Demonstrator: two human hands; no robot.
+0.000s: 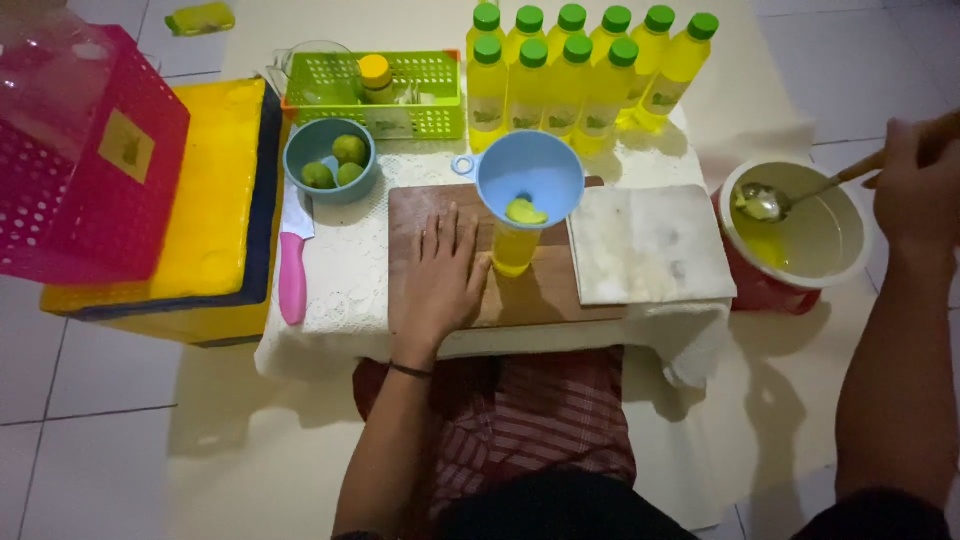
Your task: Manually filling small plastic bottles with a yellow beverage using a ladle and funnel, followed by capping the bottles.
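Note:
My left hand lies flat on a brown cutting board, fingers apart, thumb touching a small bottle of yellow liquid. A light blue funnel sits in that bottle's neck with a little yellow liquid in it. My right hand grips the wooden handle of a metal ladle. The ladle's bowl rests in a cream bowl of yellow liquid on the floor to the right.
Several filled yellow bottles with green caps stand at the table's back. A green basket, a blue bowl of limes, a pink-handled knife and a white cloth share the table. A pink crate sits on yellow boxes at left.

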